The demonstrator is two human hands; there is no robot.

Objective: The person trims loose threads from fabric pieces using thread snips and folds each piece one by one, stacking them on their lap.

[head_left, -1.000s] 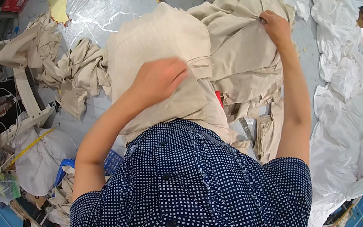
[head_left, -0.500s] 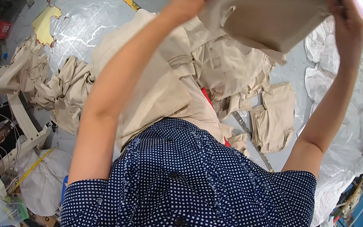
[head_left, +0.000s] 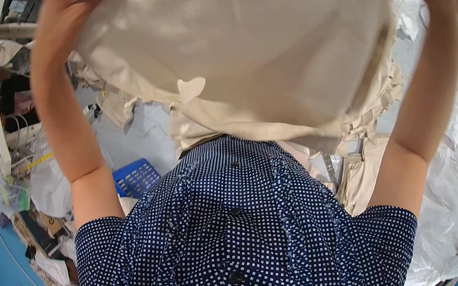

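Observation:
A wide beige cloth piece is held up in front of me and spreads over the upper middle of the view. Its left edge is gripped by my left hand, with the thumb over the near face and the fingers behind. Low on the cloth shows a small pale heart-shaped spot; whether it is a hole or a patch I cannot tell. My right hand is raised by the cloth's upper right, mostly cut off by the picture's top edge, so its fingers are hidden.
A blue plastic basket stands on the grey floor at my left. White machine frames with cables are farther left. Heaped white sheeting fills the right side. More beige cloth lies beyond my lap.
The cloth has come nearer and been spread wider, now covering the beige pile behind it. My left hand has moved left and down; the right hand has risen toward the top edge.

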